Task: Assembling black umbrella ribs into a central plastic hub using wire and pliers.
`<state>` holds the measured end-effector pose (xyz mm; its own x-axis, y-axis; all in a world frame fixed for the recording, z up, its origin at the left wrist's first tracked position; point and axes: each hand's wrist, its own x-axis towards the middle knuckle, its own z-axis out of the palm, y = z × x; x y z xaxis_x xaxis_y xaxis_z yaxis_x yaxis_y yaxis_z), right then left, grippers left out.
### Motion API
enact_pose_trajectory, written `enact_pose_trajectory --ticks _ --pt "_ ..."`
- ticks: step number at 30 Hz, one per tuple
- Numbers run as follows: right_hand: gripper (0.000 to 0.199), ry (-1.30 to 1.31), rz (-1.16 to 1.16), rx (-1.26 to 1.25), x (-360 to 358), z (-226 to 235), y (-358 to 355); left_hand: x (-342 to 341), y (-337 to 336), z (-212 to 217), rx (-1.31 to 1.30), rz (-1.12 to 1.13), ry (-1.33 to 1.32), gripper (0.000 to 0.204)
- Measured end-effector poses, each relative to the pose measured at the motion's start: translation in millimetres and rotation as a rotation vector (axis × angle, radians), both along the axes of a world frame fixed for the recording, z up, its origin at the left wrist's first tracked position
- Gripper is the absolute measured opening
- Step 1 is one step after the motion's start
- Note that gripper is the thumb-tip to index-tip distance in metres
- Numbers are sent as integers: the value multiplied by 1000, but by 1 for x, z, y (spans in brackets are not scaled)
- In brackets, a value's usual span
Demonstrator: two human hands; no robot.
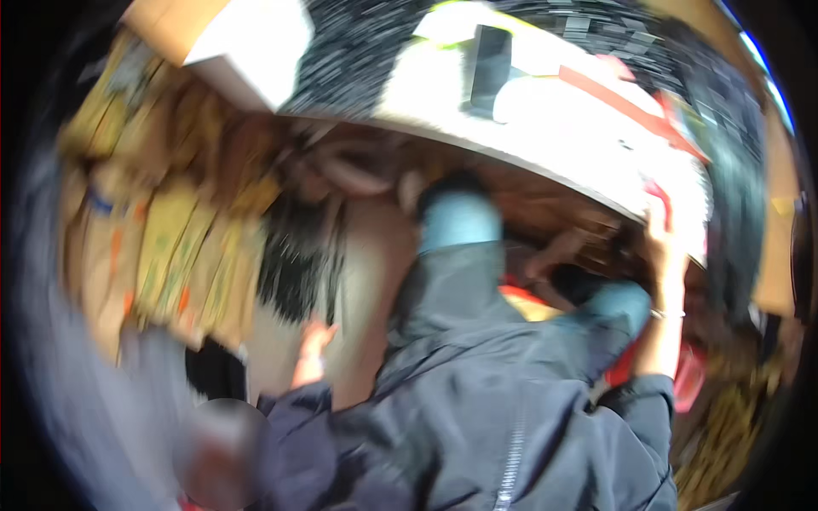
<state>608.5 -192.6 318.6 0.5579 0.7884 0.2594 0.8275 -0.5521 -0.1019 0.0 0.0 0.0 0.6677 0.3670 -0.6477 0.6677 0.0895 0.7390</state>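
At three o'clock the right hand (666,243) meets the near edge of the counter (477,146), its fingers at a red item (658,194); blur hides any grip. That edge curves from eleven to three, above the knees. Toward half past seven, the left hand (315,339), grip likewise unclear, sits just below black strands (294,251), beside a strip of grey floor (368,264).

Phone (492,72) on the table (460,124); box (251,43) left.

Dark phone (492,68) on white table (545,132)
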Motion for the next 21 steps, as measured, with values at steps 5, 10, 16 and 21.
enact_pose_trajectory --ticks 5,10,16,21 --pt "25 -404 -188 346 61 34 -36 221 109 37 519 196 -37 46" --pt "31 -497 -631 321 144 49 -112 328 105 233 797 -2 -539 33" --pt "24 -310 -831 -30 215 73 -113 411 57 323 795 -263 -785 33" --pt "23 -186 -926 3 243 81 -94 452 24 339 793 -437 -885 32"
